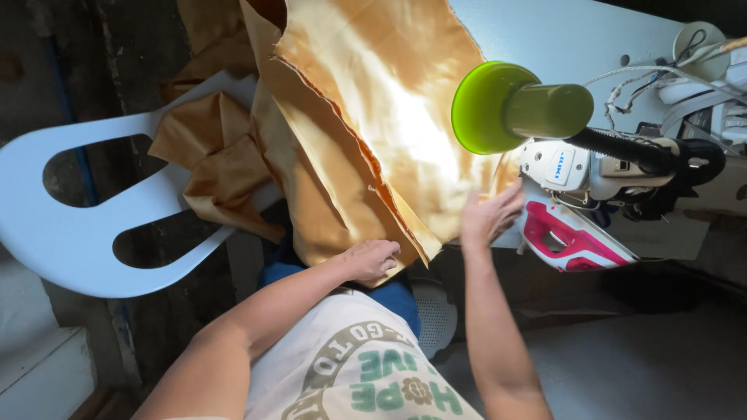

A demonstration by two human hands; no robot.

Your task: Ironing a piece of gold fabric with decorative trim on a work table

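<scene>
A large sheet of shiny golden-tan fabric (373, 101) lies across the white table (576, 35) and hangs over its near edge. My left hand (375, 258) has its fingers curled on the fabric's hanging lower edge, close to my lap. My right hand (490, 214) lies flat with its fingers spread on the fabric's right edge, just beside the head of the white sewing machine (591, 167). A folded seam with a frayed edge runs diagonally through the cloth between my hands.
A green lamp shade (498, 105) on a black flexible neck hangs over the machine. A pink and white iron (572, 237) sits under the machine. More tan fabric (214, 155) is piled on a white plastic chair (70, 225) at the left. Cords and threads lie at the top right.
</scene>
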